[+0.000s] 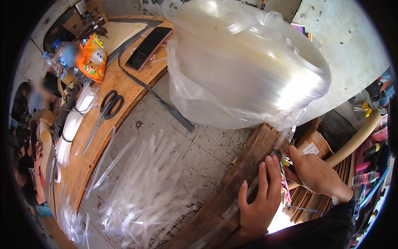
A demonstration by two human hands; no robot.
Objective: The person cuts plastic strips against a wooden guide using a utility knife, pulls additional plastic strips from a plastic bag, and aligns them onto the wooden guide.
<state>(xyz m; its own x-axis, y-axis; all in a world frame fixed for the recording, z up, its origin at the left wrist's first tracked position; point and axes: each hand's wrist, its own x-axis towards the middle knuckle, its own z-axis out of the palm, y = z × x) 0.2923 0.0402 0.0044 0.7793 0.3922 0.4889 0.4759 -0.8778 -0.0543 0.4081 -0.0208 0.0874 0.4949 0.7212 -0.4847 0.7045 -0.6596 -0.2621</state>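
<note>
My left hand lies on a worn wooden beam, its fingers stretched out and pressing down. Beneath and beside it a clear plastic strip runs along the beam. Just beyond its fingertips, my right hand is closed at the beam's right edge. What sits in its curled fingers is mostly hidden; a small dark and yellowish part shows there. Above both hands stands a big coil of clear plastic strip in a thin clear bag, with its lower end close to the beam.
Many cut clear strips are heaped left of the beam. On a curved wooden board lie black-handled scissors, a phone, an orange snack bag and a tied strip bundle. A cardboard box and tan pipe are at right.
</note>
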